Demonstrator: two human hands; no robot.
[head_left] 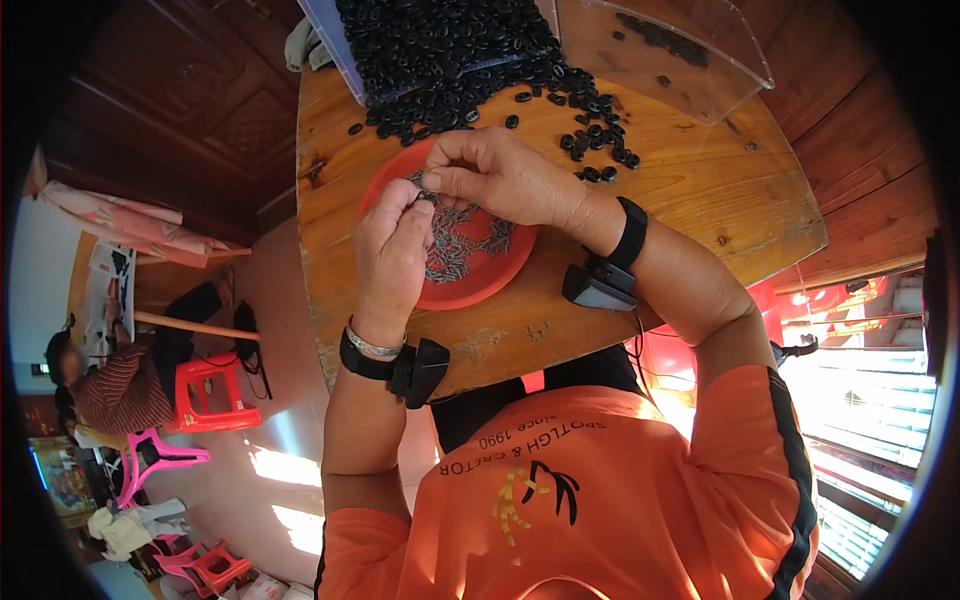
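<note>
Over an orange-red plastic bowl (500, 277), my two hands meet at the fingertips. My left hand (393, 255) is closed, pinching a small black plastic piece (427, 196) between thumb and forefinger. Bent in from the right, my right hand (510, 178) has thumb and forefinger pressed together right at that piece; whatever they grip is too small to make out. Many small grey metal screws (455, 255) lie loose in the bowl beneath my hands.
A large heap of black oval pieces (450, 50) spills from a clear bin onto the wooden table (700, 190). Another clear bin (690, 75) stands at the far right. Beyond the table's left side are a red stool (212, 392), a pink stool (155, 460) and a seated person (125, 385).
</note>
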